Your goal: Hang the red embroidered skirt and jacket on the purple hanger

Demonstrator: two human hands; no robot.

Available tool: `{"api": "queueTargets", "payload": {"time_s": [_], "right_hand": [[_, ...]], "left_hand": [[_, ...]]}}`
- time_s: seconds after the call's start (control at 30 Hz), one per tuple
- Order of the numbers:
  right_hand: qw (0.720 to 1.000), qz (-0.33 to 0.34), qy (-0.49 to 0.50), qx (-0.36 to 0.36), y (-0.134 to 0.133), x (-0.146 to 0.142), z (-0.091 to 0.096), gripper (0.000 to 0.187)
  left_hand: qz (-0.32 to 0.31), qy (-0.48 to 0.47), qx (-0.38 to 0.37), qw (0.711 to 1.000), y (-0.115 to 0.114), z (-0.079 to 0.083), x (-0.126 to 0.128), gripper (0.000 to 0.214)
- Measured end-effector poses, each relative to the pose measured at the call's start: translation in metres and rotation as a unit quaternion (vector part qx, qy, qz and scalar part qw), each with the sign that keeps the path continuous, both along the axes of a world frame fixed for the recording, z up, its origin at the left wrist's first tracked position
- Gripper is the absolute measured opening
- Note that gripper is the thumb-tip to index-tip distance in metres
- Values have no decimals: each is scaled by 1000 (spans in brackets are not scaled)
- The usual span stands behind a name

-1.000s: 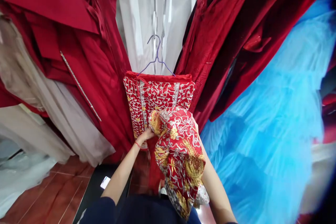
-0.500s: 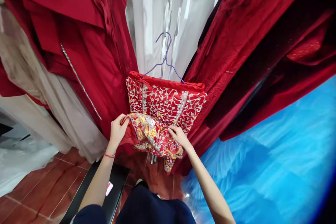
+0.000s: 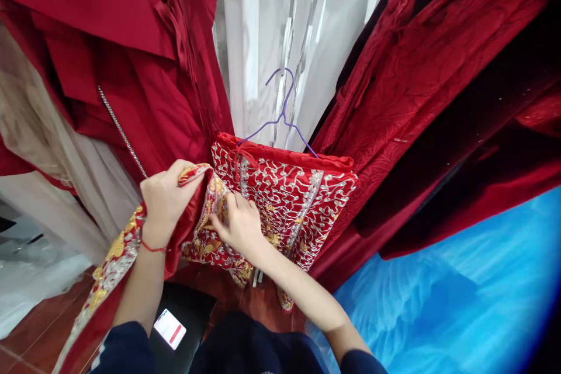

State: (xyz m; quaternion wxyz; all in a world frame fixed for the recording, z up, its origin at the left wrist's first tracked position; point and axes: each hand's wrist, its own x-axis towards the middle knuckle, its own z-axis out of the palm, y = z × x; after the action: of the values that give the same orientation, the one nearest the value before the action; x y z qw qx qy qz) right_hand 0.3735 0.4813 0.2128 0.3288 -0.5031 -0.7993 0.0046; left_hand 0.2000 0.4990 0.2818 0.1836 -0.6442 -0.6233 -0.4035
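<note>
A red garment [image 3: 289,196] with dense silver and gold embroidery hangs from a purple wire hanger [image 3: 284,120], its plain red band along the top. My left hand [image 3: 164,201] is closed on a folded embroidered edge of the garment, pulled out to the left. From that hand a long trimmed strip of the cloth trails over my forearm to the lower left, its plain red lining showing. My right hand [image 3: 243,225] is closed on the embroidered front close beside the left, thumb and fingers bent on the fabric; the fingertips are partly hidden in the folds.
Red gowns [image 3: 118,82] hang at the left and a dark red patterned one [image 3: 394,87] at the right. White drapes [image 3: 249,29] are behind the hanger. Blue fluffy fabric [image 3: 416,304] spreads at the lower right. A white and red card [image 3: 170,329] lies on a black seat [image 3: 193,304].
Both hands have moved left with the embroidered cloth, the left one rising. A long trimmed edge now drapes over my left forearm. The right hand has come close to the left.
</note>
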Motion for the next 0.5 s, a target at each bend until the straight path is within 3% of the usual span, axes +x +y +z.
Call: {"api": "queueTargets", "payload": {"time_s": [0.07,0.17,0.27,0.37,0.5], "right_hand": [[998,18,-58,27,25,-7,18,23],[991,37,-70,108,69,1,54,29],[976,15,-97,193,112,4,84,34],[977,-50,-145,151,140,-2,97,45],[976,-40,-200,72,133,-1,102,52]], "left_hand": [[19,3,28,999,6,19,-18,35],[87,18,41,995,21,46,-52,43],[169,46,-4,984,43,67,-81,52],[209,77,-75,972,68,79,-98,58],[186,131,-145,963,103,84,-100,66]]}}
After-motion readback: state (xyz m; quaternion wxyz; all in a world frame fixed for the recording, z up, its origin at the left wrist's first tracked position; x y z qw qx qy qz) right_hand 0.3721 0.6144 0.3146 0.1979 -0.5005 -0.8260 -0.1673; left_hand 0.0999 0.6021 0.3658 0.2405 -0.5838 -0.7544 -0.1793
